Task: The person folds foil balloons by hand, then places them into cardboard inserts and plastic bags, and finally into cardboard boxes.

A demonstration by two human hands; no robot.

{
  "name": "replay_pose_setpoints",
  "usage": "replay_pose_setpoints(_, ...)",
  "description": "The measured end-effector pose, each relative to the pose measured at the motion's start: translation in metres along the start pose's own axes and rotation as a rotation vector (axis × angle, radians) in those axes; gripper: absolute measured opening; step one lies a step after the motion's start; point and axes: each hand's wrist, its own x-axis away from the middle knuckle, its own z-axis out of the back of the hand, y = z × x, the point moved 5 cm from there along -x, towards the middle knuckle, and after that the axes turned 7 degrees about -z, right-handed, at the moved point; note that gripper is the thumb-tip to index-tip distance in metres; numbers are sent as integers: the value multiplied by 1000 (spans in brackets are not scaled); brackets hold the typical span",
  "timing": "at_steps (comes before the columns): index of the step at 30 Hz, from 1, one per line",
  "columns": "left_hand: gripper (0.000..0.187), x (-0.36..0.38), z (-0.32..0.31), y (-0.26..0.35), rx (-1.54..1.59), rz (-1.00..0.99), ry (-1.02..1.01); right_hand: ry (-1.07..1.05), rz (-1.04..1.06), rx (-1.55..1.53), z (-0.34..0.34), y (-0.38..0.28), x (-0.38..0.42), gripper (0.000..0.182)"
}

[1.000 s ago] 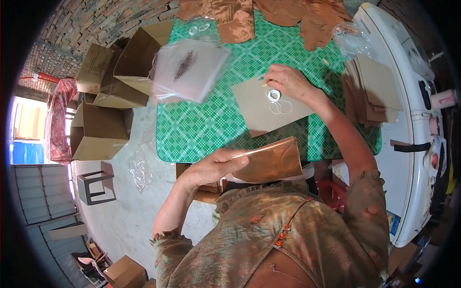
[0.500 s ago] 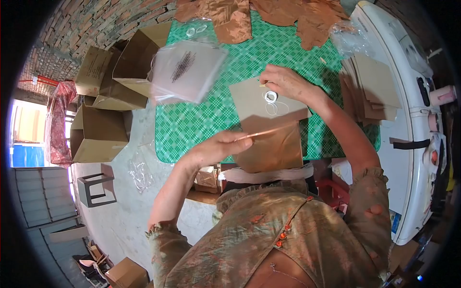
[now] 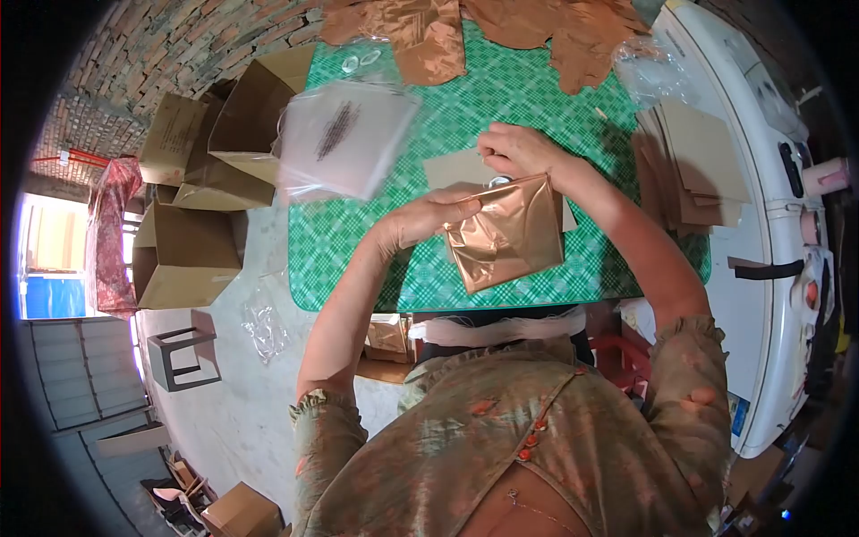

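A person's left hand grasped a shiny copper-coloured packet by its upper left corner, thumb across the front, above the near part of a desk covered in green plaid. The packet hung tilted in front of a tan card sheet, hiding most of it from view. The right hand was bent at the far side of the card, its fingers curled in; whether they gripped anything could not be told. A white ring showed between the right hand and the packet's upper edge, partly hidden.

To the left of the card lay a fanned stack of clear plastic sleeves with dark print, and beyond it two small clear rings. Copper-coloured cloth was spread along the far edge, with crumpled clear plastic near the far right corner. A stack of brown boards sat at the right side, beside a white appliance.

On the left, open cardboard boxes stood near the brick wall, and a dark stool frame stood on the grey floor.
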Motion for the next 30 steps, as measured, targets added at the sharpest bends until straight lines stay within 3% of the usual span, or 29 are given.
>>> replay_pose_setpoints(5, 42, -9, 11, -10, -3, 44, 5, 19, -280, 117, 15, 32, 5, 14)
replay_pose_setpoints(7, 43, -11, 7, -12, 154, 25, 41, 26, -396, 182, 37, 52, 26, 15)
replay_pose_setpoints(9, 44, -11, 6, -13, 235, 23, 48, 134, -437, 376, 51, 86, 53, 11)
replay_pose_setpoints(12, 46, -8, 6, -5, 281, 48, 26, 267, -531, 813, 73, 75, 107, 6)
replay_pose_setpoints(15, 47, -10, 8, -6, 307, 54, -10, 381, -245, 320, 71, 21, 127, 13)
replay_pose_setpoints(18, 47, -6, 2, 3, 311, 68, 33, 285, -335, -441, 49, -5, 120, 27)
replay_pose_setpoints(21, 48, -7, 3, 2, 284, 87, 19, 203, -439, -626, 34, -21, 106, 34)
replay_pose_setpoints(30, 46, 0, -3, 15, 291, 70, -28, 268, -443, -580, 21, -28, 102, 27)
